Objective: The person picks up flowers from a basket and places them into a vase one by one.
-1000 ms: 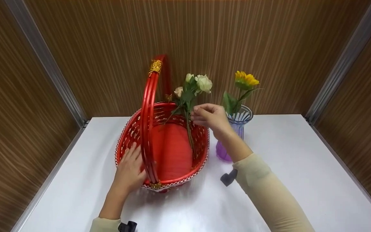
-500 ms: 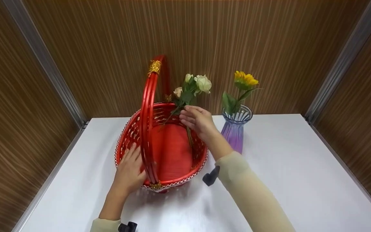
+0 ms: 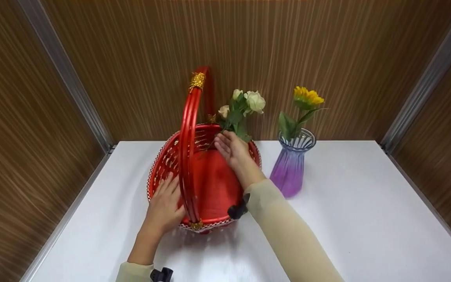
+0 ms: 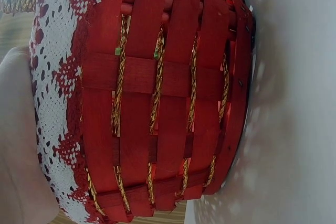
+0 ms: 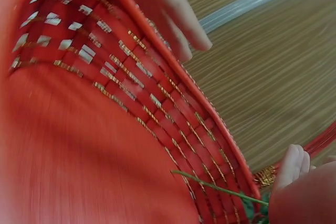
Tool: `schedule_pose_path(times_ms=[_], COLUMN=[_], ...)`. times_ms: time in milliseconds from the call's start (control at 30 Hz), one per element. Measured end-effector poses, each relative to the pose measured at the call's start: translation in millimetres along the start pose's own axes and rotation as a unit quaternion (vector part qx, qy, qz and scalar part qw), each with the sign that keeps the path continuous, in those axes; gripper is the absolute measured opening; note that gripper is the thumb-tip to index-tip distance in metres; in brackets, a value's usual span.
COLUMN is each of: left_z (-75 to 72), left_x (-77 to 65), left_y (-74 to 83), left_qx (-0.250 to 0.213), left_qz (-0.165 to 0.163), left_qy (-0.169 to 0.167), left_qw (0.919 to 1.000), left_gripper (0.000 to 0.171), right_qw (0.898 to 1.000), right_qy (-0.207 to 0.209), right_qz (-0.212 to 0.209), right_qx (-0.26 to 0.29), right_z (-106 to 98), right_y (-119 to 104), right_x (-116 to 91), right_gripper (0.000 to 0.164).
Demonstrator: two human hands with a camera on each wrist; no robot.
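In the head view my left hand (image 3: 165, 205) rests on the near left rim of a red woven basket (image 3: 215, 223), its fingers extended beside the tall arched handle (image 3: 188, 145). The left wrist view shows the basket's woven outer wall (image 4: 142, 108) close up. My right hand (image 3: 233, 150) reaches over the basket, fingers fairly straight and close together, right at the stems below the pale roses (image 3: 255, 102). The roses lean against the basket's far rim, and the hand hides part of their stems. A thin green stem (image 5: 220, 188) crosses the inner wall in the right wrist view.
A blue-to-purple glass vase (image 3: 288, 172) holding a yellow sunflower (image 3: 307, 96) stands right of the basket on the white table (image 3: 358, 211). Wood-patterned panels (image 3: 139, 47) enclose the back and sides.
My right hand has moved left from beside the vase to the rose stems, uncovering the vase. The left hand stays on the basket rim. The roses keep their place in the basket.
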State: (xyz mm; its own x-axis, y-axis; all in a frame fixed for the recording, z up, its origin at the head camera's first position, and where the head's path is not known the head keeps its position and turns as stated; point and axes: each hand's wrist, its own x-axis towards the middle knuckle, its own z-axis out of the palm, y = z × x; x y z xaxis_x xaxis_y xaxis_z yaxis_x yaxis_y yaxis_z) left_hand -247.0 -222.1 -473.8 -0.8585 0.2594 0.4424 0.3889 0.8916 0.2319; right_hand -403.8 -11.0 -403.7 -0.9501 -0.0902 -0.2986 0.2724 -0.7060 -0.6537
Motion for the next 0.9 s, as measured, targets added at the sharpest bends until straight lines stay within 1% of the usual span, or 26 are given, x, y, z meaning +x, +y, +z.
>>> schedule_pose_path(times_ms=[133, 233, 400, 467, 600, 733, 900], left_z=[-0.3, -0.8, -0.7, -0.4, 0.2, 0.1, -3.0], left_x=[1.3, 1.4, 2.4, 0.4, -1.5, -0.2, 2.3], left_y=[2.1, 2.0, 1.3, 1.4, 2.4, 3.2, 1.4], left_qx=[-0.001, 0.000, 0.004, 0.005, 0.008, 0.011, 0.017], left_qz=[-0.004, -0.004, -0.002, -0.005, -0.004, -0.001, -0.001], left_qy=[-0.013, -0.010, -0.007, -0.009, -0.008, -0.009, -0.009], left_qw=[0.9999, 0.9999, 1.0000, 0.9999, 0.9999, 0.9999, 0.9998], left_gripper=[0.067, 0.066, 0.066, 0.066, 0.065, 0.065, 0.067], right_qw=[0.998, 0.995, 0.987, 0.985, 0.985, 0.985, 0.992], right_qy=[0.031, 0.047, 0.055, 0.052, 0.051, 0.058, 0.044], right_qz=[0.020, 0.027, 0.026, 0.027, 0.020, 0.026, 0.030], right_qx=[0.047, 0.085, 0.150, 0.165, 0.166, 0.159, 0.117], right_z=[0.6, 2.5, 5.8, 7.0, 6.3, 2.3, 4.3], right_y=[1.4, 3.7, 6.7, 9.3, 13.6, 17.5, 22.8], right_x=[12.2, 22.0, 35.3, 39.5, 47.0, 52.4, 54.2], right_gripper=[0.041, 0.043, 0.044, 0.046, 0.047, 0.046, 0.048])
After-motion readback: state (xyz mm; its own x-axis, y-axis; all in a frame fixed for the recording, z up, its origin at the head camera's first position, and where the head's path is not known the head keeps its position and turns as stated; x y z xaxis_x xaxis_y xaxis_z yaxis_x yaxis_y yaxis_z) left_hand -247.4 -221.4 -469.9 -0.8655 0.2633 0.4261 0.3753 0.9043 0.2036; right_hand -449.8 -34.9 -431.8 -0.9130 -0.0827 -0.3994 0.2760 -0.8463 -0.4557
